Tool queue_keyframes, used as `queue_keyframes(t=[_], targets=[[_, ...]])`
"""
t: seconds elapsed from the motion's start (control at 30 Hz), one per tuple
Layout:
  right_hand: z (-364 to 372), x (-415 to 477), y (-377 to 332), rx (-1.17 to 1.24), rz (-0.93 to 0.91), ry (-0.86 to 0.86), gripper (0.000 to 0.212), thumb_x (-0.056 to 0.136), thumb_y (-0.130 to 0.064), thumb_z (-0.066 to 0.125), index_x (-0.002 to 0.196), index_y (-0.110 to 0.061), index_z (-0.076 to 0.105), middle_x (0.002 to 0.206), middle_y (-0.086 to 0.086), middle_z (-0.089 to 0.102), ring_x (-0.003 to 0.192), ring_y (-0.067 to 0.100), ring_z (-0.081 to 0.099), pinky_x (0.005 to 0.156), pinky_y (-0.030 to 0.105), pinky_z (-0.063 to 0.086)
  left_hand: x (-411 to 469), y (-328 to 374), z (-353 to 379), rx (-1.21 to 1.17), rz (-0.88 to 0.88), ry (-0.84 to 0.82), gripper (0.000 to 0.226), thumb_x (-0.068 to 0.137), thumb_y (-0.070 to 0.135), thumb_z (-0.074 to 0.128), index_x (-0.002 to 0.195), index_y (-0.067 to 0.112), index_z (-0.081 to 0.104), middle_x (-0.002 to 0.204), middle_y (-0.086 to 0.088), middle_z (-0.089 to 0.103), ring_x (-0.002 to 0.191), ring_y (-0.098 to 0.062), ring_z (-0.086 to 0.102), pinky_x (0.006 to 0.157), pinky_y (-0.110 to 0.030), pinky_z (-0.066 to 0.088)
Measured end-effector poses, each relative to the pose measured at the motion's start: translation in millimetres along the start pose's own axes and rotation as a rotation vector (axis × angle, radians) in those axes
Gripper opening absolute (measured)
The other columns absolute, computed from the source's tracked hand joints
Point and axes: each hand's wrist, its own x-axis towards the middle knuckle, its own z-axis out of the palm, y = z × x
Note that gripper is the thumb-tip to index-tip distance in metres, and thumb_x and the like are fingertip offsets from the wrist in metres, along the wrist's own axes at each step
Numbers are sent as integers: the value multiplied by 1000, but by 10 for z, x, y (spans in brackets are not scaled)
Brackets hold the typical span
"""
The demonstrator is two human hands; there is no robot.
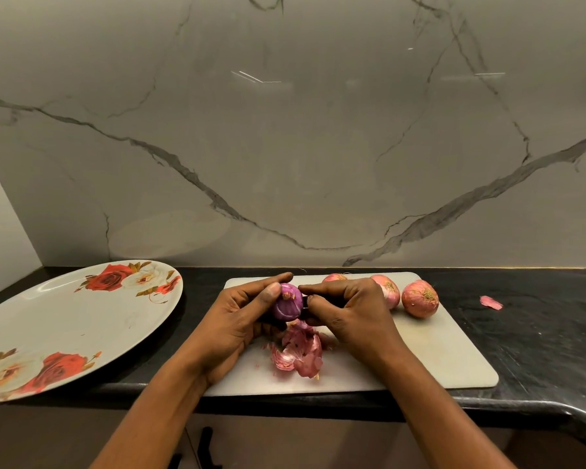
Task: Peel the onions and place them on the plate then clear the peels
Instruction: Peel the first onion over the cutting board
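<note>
A grey cutting board (430, 353) lies on a black counter (538, 333) below a marble wall (285, 147).

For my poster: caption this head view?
Left hand holds an onion, right hand peels it over the board.

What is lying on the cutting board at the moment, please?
Peels and three unpeeled onions lie on the cutting board; the left hand and right hand, holding a purple onion, hide parts of two onions and board.

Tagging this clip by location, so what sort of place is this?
Probably a home kitchen: a dark counter under a marble-look backsplash, onions on a cutting board, a floral plate.
</note>
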Motion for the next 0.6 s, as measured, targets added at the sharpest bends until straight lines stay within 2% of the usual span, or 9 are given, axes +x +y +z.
queue_keyframes(t=[0.17,0.27,0.37,0.6], targets=[[10,2,1,-2,-10,17,22,97,-14,74,116,-24,80,103,-7,82,95,10,79,85,38,66,12,9,3,-36,6,31,40,92,26,64,131,21,72,122,-3,77,110,-22,75,77,-30,64],[-4,-29,-35,16,-36,22,26,93,-23,80,119,-24,79,108,-9,81,100,6,77,87,32,65,15,5,-7,-29,11,57,41,91,27,68,131,21,72,126,-6,76,114,-26,74,82,-35,65],[-13,-48,-73,-1,-85,-20,31,89,-21,84,119,-25,80,110,-13,80,104,2,76,89,24,62,17,4,-13,-17,17,50,39,92,24,69,131,21,72,127,-10,75,116,-29,73,88,-38,64],[-12,-22,-37,-66,-122,33,21,91,-13,82,110,-23,83,99,-12,82,95,4,77,87,31,64,4,10,-5,-27,8,28,37,93,21,68,129,19,73,125,-8,76,115,-28,74,84,-35,64]])
